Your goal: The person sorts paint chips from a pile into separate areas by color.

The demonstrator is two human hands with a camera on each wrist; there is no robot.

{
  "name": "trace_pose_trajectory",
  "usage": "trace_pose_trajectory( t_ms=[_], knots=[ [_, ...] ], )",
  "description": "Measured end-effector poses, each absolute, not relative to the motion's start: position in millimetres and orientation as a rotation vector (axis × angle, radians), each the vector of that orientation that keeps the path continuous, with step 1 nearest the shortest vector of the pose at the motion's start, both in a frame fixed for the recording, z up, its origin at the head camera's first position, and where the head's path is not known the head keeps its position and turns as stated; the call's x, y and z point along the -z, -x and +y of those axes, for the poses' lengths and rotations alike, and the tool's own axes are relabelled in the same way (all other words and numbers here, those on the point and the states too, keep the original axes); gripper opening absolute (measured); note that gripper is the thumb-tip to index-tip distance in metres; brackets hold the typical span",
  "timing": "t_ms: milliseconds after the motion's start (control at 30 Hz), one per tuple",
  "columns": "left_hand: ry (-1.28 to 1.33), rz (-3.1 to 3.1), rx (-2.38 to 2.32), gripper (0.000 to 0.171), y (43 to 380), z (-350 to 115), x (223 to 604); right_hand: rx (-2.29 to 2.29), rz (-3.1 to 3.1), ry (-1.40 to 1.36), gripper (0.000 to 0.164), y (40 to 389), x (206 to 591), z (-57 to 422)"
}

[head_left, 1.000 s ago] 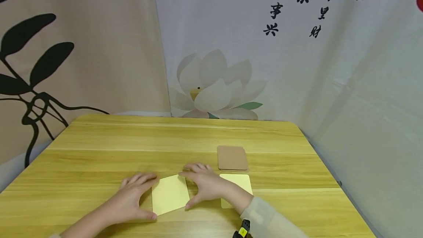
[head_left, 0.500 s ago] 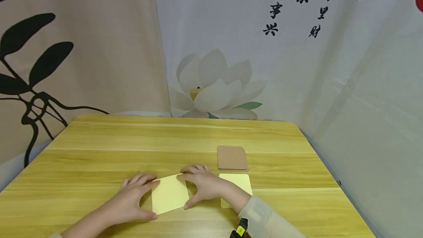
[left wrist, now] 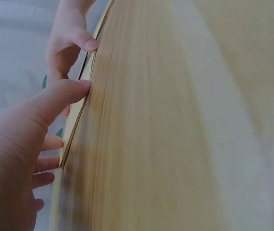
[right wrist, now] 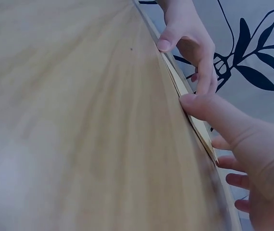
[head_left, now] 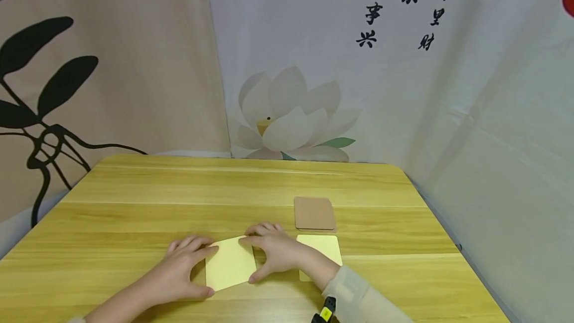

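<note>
A pale yellow square sheet of paper (head_left: 230, 266) lies slightly turned near the front of the table, between both hands. My left hand (head_left: 179, 273) grips its left side, thumb at the near corner and index fingertip over the far corner. On the opposite side my right hand (head_left: 273, 253) holds the right edge the same way, thumb at the near right corner. In the left wrist view the paper (left wrist: 73, 118) shows edge-on, low over the tabletop, with the left thumb against its near edge. The right wrist view shows the paper's thin edge (right wrist: 175, 77) between the two thumbs.
A yellow card with rounded corners (head_left: 320, 245) lies under the right forearm, partly hidden. Behind it sits a small stack of brown rounded cards (head_left: 315, 213). The wooden table (head_left: 179, 183) ends at a printed cloth backdrop (head_left: 287, 39). A black device with a yellow patch (head_left: 326, 312) is at the right wrist.
My right hand has shifted slightly left, its index fingertip reaching further over the paper. My left index finger also lies a little further over the sheet. The cards on the right stay put.
</note>
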State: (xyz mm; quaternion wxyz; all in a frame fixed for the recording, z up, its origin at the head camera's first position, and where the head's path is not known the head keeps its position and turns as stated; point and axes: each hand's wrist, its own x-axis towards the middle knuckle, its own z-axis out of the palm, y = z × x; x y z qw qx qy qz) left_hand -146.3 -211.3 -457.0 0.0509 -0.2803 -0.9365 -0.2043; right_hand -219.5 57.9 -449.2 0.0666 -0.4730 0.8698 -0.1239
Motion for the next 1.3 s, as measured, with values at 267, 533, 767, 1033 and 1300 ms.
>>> trace_pose_trajectory(
  t_ms=[267,533,767,1033,1300],
  knots=[
    [0.834,-2.854,0.571,0.091,150.2,-204.9,455.7,0.402,2.663,1.419,0.089,216.4,445.5,63.3],
    [0.845,-2.816,0.506,0.092,160.4,-190.4,454.4,0.454,2.712,1.378,0.088,216.2,442.6,78.1],
    [0.873,-2.807,0.502,0.097,170.9,-174.1,451.5,0.524,2.735,1.305,0.088,215.8,439.7,96.9],
    [0.950,-2.785,0.507,0.097,178.0,-149.5,445.8,0.585,2.774,1.233,0.087,214.0,436.0,120.9],
    [1.049,-2.748,0.527,0.092,185.1,-117.8,444.7,0.635,2.806,1.203,0.087,210.3,436.4,154.6]
  ],
)
